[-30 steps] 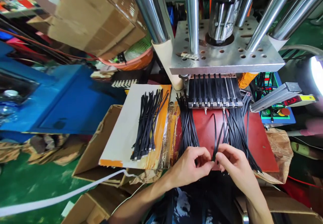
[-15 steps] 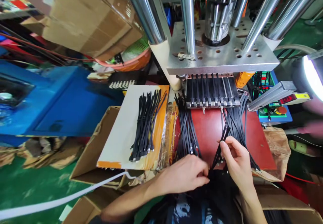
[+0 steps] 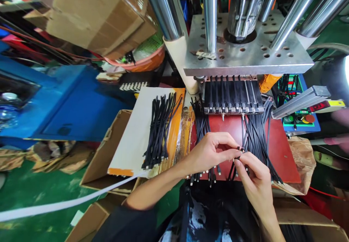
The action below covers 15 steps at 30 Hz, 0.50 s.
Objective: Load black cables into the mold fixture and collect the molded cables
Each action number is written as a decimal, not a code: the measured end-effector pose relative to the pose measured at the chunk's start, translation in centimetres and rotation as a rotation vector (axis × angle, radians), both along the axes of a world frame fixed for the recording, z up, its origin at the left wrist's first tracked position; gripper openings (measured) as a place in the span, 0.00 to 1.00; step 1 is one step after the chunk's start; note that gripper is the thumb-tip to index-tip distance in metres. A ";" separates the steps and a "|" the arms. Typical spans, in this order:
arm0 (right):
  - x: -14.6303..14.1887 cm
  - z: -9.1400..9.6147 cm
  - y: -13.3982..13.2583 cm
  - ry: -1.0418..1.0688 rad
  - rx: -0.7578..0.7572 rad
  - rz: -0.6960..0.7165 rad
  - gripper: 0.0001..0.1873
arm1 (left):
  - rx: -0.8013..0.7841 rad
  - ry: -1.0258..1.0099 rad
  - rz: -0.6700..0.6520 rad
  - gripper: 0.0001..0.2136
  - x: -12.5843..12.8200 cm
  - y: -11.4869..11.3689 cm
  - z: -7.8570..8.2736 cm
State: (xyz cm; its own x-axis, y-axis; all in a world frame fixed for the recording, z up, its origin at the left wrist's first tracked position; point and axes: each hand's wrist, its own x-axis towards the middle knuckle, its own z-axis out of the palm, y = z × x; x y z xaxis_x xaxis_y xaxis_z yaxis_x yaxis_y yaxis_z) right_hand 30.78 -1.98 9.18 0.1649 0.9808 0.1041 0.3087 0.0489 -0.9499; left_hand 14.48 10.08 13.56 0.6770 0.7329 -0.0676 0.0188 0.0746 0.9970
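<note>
My left hand (image 3: 211, 151) and my right hand (image 3: 252, 176) meet over the red work surface (image 3: 278, 151), both pinching the same thin black strap (image 3: 239, 150) at its end. A loose bundle of black straps (image 3: 256, 140) lies just right of my hands. Under my left hand lies another bundle of black straps (image 3: 200, 125). Behind them, the press fixture (image 3: 231, 98) holds a row of straps in its slots below a steel plate (image 3: 245, 58).
A third pile of black straps (image 3: 159, 131) rests on a white and orange board (image 3: 136, 140) over a cardboard box (image 3: 109, 151) at left. A control panel (image 3: 298, 116) sits at right. Blue machinery (image 3: 68, 104) stands far left. Another person's fingers (image 3: 338, 140) show at the right edge.
My left hand rose from the table's front edge to meet my right hand, and both now pinch one strap higher over the red surface.
</note>
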 end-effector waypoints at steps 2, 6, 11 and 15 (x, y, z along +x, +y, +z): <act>0.0 0.3 0.0 0.002 0.022 0.002 0.06 | -0.111 -0.052 0.007 0.12 0.1 0.0 0.0; -0.3 0.6 0.5 -0.005 0.028 -0.015 0.05 | 0.091 -0.003 0.094 0.13 0.6 -0.1 0.6; -0.8 -0.6 0.8 0.025 -0.108 0.015 0.15 | 0.383 0.044 0.170 0.06 1.7 2.0 1.4; 1.3 -0.9 0.4 0.099 -0.405 0.331 0.20 | 0.447 0.082 0.286 0.08 3.8 7.2 -0.3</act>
State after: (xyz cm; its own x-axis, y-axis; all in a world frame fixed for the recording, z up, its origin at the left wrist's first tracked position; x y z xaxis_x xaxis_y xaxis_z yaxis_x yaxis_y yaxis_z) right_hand 32.07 -1.60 8.27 -0.1708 0.9405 -0.2938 0.2469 -0.2478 -0.9368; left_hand 18.32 17.24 13.27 0.4518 0.8566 0.2492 0.1387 -0.3434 0.9289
